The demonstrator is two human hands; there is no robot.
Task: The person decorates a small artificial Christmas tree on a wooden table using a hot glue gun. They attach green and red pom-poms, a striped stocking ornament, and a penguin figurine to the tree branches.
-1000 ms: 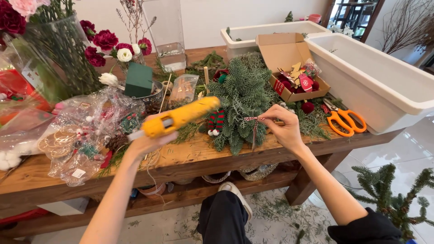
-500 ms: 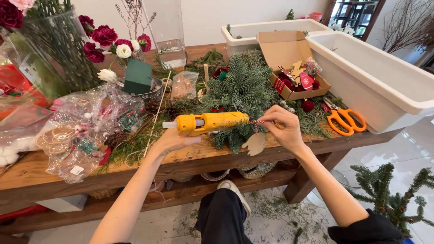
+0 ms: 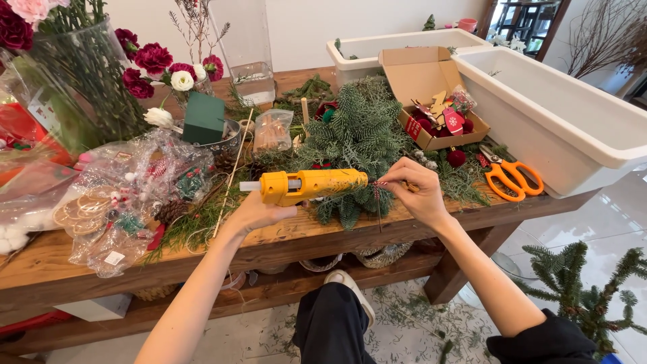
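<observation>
A floral craft workshop: cut flowers in a vase (image 3: 74,87) at the wooden workbench's (image 3: 283,236) left end, evergreen sprigs mid-bench, white planter troughs (image 3: 573,114) at its right edge.

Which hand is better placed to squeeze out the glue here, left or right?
Left, likely. The left hand already grips the yellow glue gun by its handle, nozzle pointing at the small red-and-white piece pinched in the right hand. The right hand is busy holding that piece over the fir wreath.

Yellow glue gun (image 3: 313,185) meets a red-and-white striped twig (image 3: 379,183) over the deep green fir wreath (image 3: 357,135); orange-handled scissors (image 3: 509,176) right of it, brown cardboard box (image 3: 421,74) behind.
</observation>
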